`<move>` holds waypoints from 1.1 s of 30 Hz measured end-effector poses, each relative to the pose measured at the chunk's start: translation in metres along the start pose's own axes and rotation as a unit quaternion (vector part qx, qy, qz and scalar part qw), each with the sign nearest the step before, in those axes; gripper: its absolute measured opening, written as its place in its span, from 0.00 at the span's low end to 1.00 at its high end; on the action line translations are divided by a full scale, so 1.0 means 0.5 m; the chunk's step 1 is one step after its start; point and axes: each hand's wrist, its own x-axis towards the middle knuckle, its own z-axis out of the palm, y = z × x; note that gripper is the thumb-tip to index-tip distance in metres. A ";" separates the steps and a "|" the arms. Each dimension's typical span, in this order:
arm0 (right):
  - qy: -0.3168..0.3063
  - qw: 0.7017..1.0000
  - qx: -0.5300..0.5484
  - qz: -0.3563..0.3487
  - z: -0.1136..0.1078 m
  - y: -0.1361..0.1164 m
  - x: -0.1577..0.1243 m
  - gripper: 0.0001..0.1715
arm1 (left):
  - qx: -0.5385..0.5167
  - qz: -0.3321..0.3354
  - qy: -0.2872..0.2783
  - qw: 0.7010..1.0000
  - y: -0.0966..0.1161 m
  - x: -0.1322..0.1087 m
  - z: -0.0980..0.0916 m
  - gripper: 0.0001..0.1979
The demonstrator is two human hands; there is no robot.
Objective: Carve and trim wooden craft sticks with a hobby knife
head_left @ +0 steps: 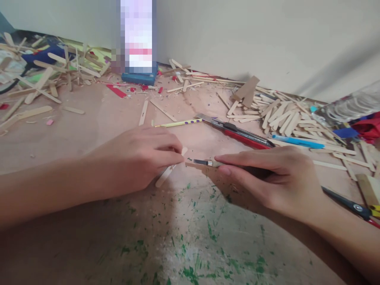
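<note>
My left hand rests low over the table, its thumb and fingers closed on a wooden craft stick. Much of that stick is hidden beneath the fingers. From the right, my right hand pinches a small craft knife by its pale handle. The short dark blade points left toward my left fingertips, a small gap away from them. Just behind my hands lie a red and black box cutter and a yellow pencil with purple dots.
Craft sticks are heaped at the right and left. A phone with a blurred screen stands in a blue holder. A blue pen and scissors lie at the right. Green marks cover the near tabletop.
</note>
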 end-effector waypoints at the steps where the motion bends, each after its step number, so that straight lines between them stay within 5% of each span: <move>1: -0.003 1.000 0.005 0.000 0.000 -0.001 0.000 0.13 | 0.005 -0.009 0.002 1.000 0.001 0.002 -0.003 0.17; 10: -0.039 0.998 0.041 0.003 0.003 -0.003 0.005 0.14 | 0.000 0.035 -0.010 0.999 -0.028 -0.013 0.008 0.27; 16: -0.045 0.998 0.045 0.000 0.000 -0.007 0.008 0.14 | 0.019 -0.009 0.001 1.000 -0.017 0.003 -0.011 0.21; 26: -0.061 0.992 0.076 0.078 -0.005 -0.008 0.011 0.16 | -0.189 -0.173 -0.058 0.965 -0.026 0.003 -0.018 0.16; 33: -0.080 0.979 0.120 0.141 0.008 -0.010 0.008 0.17 | -0.222 -0.171 -0.048 0.959 -0.032 0.003 -0.015 0.15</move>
